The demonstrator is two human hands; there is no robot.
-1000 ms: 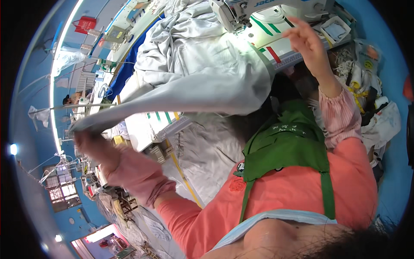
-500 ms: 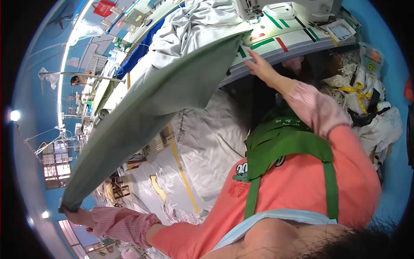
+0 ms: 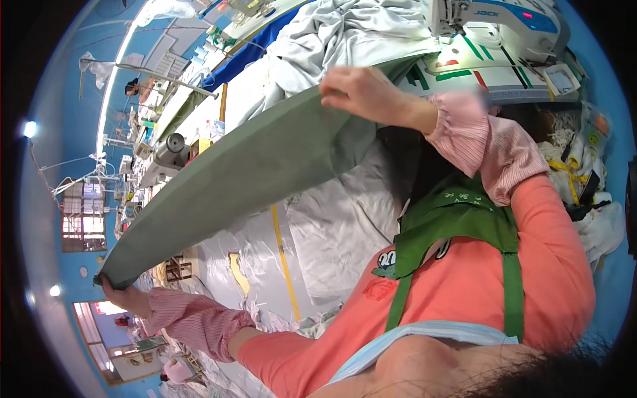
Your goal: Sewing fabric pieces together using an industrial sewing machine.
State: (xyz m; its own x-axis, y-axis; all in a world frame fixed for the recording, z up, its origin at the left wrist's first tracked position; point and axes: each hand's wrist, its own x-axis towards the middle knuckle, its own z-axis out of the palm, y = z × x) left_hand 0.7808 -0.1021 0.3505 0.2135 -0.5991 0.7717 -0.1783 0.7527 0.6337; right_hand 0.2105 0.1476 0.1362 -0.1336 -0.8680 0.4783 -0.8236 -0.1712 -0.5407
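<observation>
A long piece of grey-green fabric (image 3: 232, 172) stretches from the sewing machine (image 3: 491, 26) at the upper right down to the far left. My left hand (image 3: 125, 297) pinches its far-left corner and holds that end raised off the work table. Over the cloth's upper edge, nearer the machine, is my right hand (image 3: 368, 96). Its fingers are loosely bent and apart, and whether they touch the cloth is hard to tell. The fabric's right end lies on the machine table (image 3: 458, 86), close to the needle area.
Crumpled pale grey cloth (image 3: 325, 46) is heaped on the table left of the machine. A small tray (image 3: 561, 79) stands at the table's right end. Scraps and a yellow tape measure (image 3: 570, 174) lie below it. More pale cloth (image 3: 345, 232) hangs or lies beneath the green fabric.
My right hand has moved left and up from the table edge to over the green fabric. My left hand still holds the far corner, and the cloth is drawn straighter.
</observation>
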